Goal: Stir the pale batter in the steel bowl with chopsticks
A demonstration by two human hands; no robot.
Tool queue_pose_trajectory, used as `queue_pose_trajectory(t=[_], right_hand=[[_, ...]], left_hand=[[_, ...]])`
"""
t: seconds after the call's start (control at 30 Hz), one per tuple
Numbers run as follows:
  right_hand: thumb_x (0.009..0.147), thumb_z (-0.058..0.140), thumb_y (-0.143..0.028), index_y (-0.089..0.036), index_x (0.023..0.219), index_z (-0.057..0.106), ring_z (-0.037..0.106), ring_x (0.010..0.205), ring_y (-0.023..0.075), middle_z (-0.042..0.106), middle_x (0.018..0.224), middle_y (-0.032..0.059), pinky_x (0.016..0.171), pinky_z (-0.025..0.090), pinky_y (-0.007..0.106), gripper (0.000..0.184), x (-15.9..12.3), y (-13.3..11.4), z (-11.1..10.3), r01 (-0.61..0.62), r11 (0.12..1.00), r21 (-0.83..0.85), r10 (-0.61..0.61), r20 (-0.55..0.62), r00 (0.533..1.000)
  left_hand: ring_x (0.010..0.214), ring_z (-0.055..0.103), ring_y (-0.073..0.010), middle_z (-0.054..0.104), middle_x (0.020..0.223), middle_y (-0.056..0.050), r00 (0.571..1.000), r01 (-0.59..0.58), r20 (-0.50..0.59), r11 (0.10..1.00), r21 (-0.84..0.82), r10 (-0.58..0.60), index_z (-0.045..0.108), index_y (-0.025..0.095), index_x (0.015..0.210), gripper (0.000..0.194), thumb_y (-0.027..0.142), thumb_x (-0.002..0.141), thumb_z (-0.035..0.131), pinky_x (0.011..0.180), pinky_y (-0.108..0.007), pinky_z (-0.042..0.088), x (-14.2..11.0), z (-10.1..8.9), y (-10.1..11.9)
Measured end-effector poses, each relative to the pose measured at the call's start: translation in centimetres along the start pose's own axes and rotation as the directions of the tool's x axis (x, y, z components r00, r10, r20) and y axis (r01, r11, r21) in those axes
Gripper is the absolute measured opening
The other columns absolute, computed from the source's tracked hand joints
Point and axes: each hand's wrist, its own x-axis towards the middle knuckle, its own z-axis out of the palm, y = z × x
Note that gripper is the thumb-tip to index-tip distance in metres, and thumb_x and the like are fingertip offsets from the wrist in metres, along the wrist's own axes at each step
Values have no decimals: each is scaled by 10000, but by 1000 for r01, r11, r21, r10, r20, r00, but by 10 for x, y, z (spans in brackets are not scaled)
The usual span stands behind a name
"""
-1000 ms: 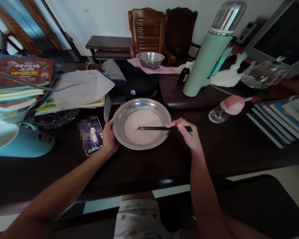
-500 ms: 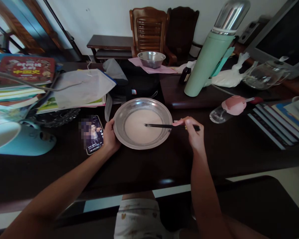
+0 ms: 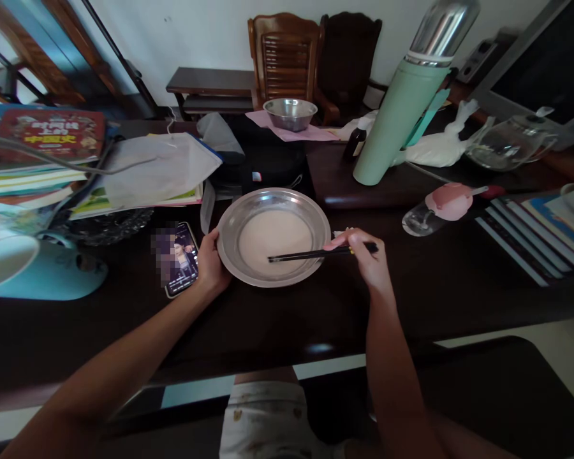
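Chopsticks (image 3: pixel 310 254) swung nearer, right hand (image 3: pixel 369 261) pinching them, tips seemingly in batter (image 3: pixel 272 239)

You had a round, shallow metal basin (image 3: pixel 273 237) sitting flat on the dark desk (image 3: pixel 449 287), filled with pale, smooth batter (image 3: pixel 268 234). Your black chopsticks (image 3: pixel 310 254) lay nearly level, tips dipped in the batter's near side.

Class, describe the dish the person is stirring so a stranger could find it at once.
On the dark table, before the tall green flask, sits a wide shallow metal plate of pale liquid. Unlike the small bowl behind, black chopsticks dip into it.
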Motion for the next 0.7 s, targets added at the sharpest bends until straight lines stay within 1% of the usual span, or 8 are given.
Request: queue_pose_trajectory(t=[0.1,0.27,0.33,0.43,0.5,0.6,0.63,0.7], right_hand=[[1032,665,-744,-314,851,883,832,898,259,882,876,32,922,674,468,515,1,-2,0,25,999,-46,-22,68,997],[1051,673,-699,-305,852,872,817,813,249,857,794,27,846,671,443,485,-1,-1,-1,18,1000,5,-17,-113,993],[1051,672,-703,-305,850,874,809,779,244,849,768,23,825,669,436,489,0,-1,0,17,999,38,-15,-51,999],[1041,672,-724,-314,861,886,825,883,256,876,859,31,900,660,454,496,1,-1,0,29,999,-19,-27,70,997],[1040,672,-723,-317,869,888,822,934,261,882,902,33,936,646,464,491,1,-1,0,37,997,-70,-36,23,999],[1059,661,-699,-308,842,877,803,857,251,863,844,35,880,644,450,496,0,-1,-1,26,999,-34,-30,-117,993],[1063,656,-695,-306,832,874,794,825,247,855,820,37,854,644,443,502,-1,-1,-1,21,1000,-8,-22,-121,992],[1060,655,-705,-308,826,877,789,813,246,852,811,42,840,643,438,511,-1,0,-1,15,1000,12,-14,-39,999]], left_hand=[[1124,831,-338,815,783,-45,1000,-1,9,1000,1,1,736,272,810,130,288,883,630,880,-399,755,0,0,0],[1111,833,-341,817,782,-59,1000,10,-5,1000,-9,-10,742,257,797,183,275,915,603,879,-411,757,-1,2,1],[1112,835,-338,819,789,-58,1000,9,-5,1000,-11,-9,737,259,793,175,277,914,612,882,-398,753,-2,2,1],[1119,836,-334,815,782,-38,1000,0,-5,1000,-6,0,727,277,796,129,283,895,645,876,-384,750,-3,2,1],[1115,836,-331,813,782,-34,1000,0,-1,1000,-4,0,731,277,801,135,280,900,640,881,-388,750,-2,2,1],[1093,837,-333,819,795,-49,1000,4,6,1000,-15,-4,741,258,800,159,273,911,628,893,-407,748,-1,1,0],[1091,837,-332,819,795,-51,1000,5,8,1000,-19,-4,742,256,798,157,276,911,635,897,-406,747,0,1,0],[1090,838,-326,817,788,-46,1000,4,7,1000,-23,-4,743,256,793,149,285,909,654,900,-397,742,0,1,0]])
